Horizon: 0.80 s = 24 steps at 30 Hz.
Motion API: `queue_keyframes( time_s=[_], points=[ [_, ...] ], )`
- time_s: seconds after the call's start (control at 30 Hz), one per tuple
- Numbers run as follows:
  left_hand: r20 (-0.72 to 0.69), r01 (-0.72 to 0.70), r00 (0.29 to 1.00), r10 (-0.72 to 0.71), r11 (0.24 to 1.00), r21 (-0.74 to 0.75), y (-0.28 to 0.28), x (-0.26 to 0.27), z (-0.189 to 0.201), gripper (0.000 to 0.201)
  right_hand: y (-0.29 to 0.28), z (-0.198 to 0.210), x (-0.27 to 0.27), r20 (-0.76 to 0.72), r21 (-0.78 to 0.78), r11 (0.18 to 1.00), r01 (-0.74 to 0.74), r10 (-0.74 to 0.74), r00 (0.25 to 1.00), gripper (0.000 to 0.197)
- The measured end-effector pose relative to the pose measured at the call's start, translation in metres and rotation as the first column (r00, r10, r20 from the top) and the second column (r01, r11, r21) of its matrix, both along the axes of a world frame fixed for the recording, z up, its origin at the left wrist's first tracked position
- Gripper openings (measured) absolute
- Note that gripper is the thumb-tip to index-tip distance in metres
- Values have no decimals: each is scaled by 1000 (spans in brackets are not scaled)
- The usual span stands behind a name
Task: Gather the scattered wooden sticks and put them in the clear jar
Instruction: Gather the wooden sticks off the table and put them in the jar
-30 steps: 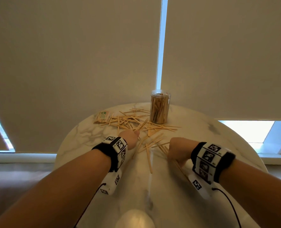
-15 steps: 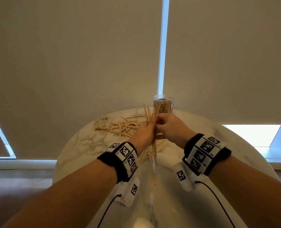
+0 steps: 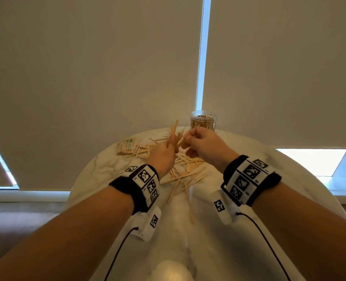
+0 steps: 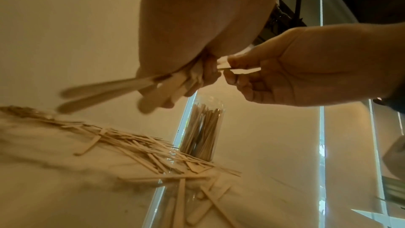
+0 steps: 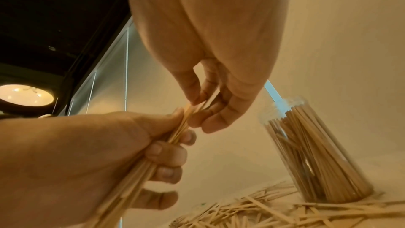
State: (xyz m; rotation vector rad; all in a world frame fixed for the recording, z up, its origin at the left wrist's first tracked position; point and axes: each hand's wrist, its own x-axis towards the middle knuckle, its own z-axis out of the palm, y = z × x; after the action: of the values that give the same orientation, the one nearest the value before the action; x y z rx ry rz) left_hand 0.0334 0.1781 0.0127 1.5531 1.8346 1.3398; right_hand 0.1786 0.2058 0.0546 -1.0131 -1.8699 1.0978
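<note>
A clear jar [image 3: 203,122], packed with upright sticks, stands at the far edge of the round table [image 3: 269,179]. My left hand [image 3: 173,141] is raised in front of it and grips a bundle of wooden sticks [image 3: 174,128] that fans up and to the left. My right hand [image 3: 186,141] meets it from the right and pinches the ends of a few sticks [image 4: 241,70] of that bundle. In the right wrist view the left hand [image 5: 171,145] is curled round the bundle [image 5: 179,133] with the jar [image 5: 311,153] behind. Several loose sticks [image 3: 180,173] lie scattered under both hands.
A banded packet of sticks with a green label [image 3: 127,146] lies at the table's left rear. Roller blinds hang right behind the table. A long single stick [image 3: 189,205] lies nearer me on bare marble.
Both hands have lifted off the table, where they were gathering sticks, and met in front of the jar. In the last half second the bundle has tilted to the left.
</note>
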Motion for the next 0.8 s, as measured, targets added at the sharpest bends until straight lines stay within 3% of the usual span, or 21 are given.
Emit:
queue_keyframes(
  time_s=[0.1, 0.17, 0.23, 0.27, 0.3, 0.37, 0.4, 0.43, 0.5, 0.63, 0.8],
  points=[
    [-31, 11, 999, -16, 989, -145, -6, -6, 4, 71, 4, 0, -2, -54, -76, 997, 4, -8, 998, 15],
    [-89, 7, 996, -31, 966, -260, -12, -9, 3, 79, 10, -5, -1, -1, -79, 996, 35, -36, 999, 16],
    [-216, -28, 975, -50, 939, -343, -17, -12, -1, 82, 14, -12, 3, 316, 26, 1000, -14, 5, 949, 20],
    [-285, -38, 955, -79, 923, -383, -20, -14, -3, 78, 13, -16, 4, 550, 66, 993, -102, 49, 834, 30],
    [-357, -54, 927, -111, 905, -423, -23, -15, -6, 73, 12, -23, 4, 746, 51, 981, -187, 87, 661, 47],
    [-444, -104, 884, -145, 866, -490, -26, -16, -12, 72, 7, -35, 4, 929, -27, 967, -254, 118, 350, 82],
    [-455, -123, 878, -148, 848, -515, -27, -16, -16, 80, 5, -41, 4, 958, -35, 965, -258, 107, 268, 92],
    [-467, -146, 872, -148, 832, -536, -28, -15, -19, 90, 4, -46, 5, 969, -23, 965, -262, 86, 232, 97],
    [-553, -210, 815, -176, 799, -564, -28, -13, -25, 91, 5, -50, 8, 968, 21, 959, -283, 52, 247, 89],
    [-629, -206, 731, -265, 792, -574, -28, -8, -25, 60, 9, -49, 14, 955, 63, 954, -294, 28, 297, 51],
    [-673, -172, 659, -334, 804, -568, -31, 8, -19, 27, 4, -51, 20, 949, 127, 953, -276, -35, 315, 30]
  ],
)
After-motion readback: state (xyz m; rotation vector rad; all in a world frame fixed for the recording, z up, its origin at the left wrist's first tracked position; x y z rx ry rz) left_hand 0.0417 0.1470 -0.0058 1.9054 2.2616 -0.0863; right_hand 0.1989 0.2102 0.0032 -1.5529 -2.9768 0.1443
